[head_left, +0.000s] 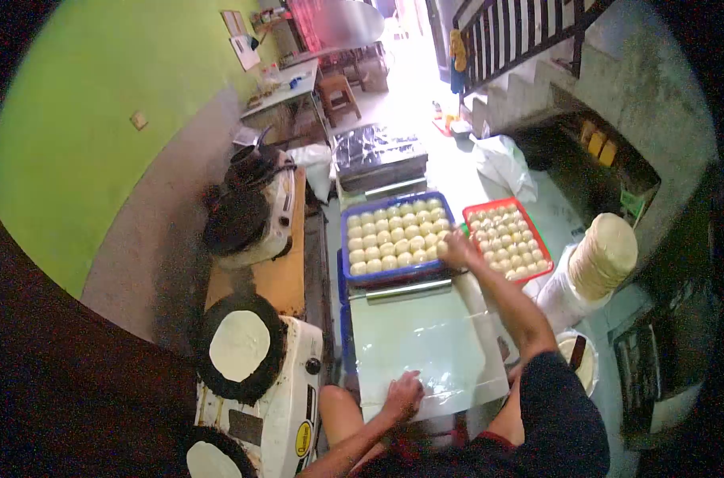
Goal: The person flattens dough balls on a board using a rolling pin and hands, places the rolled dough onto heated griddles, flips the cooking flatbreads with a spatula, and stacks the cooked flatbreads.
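My left hand rests on the pale, shiny sheet-covered board, its fingers partly curled with nothing clearly visible in them. My right hand reaches to the right edge of the blue tray, its fingers closed at a dough ball there; whether they grip it is hard to make out. Rows of pale round dough balls fill that tray. To its right, a red tray holds smaller dough balls. A metal bar lies across the board's far end.
A stove on the left carries dark pans with flat round dough. Another stove stands beyond. At the right are a tall stack of flatbreads and a white tub. A foil-covered box stands ahead.
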The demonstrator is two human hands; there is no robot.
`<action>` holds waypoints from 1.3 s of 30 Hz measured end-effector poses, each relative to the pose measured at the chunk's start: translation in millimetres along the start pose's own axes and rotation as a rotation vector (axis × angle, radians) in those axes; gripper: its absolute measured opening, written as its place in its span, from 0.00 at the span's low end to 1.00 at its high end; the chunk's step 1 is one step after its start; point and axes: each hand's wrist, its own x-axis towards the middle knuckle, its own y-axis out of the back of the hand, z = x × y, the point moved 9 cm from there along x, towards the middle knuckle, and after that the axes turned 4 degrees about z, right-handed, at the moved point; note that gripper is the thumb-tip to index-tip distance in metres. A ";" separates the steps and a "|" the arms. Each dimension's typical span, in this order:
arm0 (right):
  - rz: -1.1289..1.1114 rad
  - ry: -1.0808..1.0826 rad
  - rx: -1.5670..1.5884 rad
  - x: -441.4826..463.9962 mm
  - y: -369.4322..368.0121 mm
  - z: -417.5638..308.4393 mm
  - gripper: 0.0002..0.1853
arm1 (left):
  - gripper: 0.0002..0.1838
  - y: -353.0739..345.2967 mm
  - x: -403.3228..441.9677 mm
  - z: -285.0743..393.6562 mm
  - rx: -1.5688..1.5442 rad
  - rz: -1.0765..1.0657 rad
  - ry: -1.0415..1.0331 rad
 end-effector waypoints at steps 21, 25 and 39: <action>-0.412 0.162 -0.037 -240.4 -92.3 -204.9 0.49 | 0.07 248.2 148.9 110.5 -0.195 0.402 -0.188; -0.366 0.315 -0.081 -230.2 -125.7 -183.6 0.47 | 0.10 236.9 116.3 112.8 -0.153 0.430 -0.256; -0.165 -0.006 -0.011 -237.0 -37.3 31.3 0.28 | 0.09 81.0 -31.7 58.6 0.081 0.164 -0.265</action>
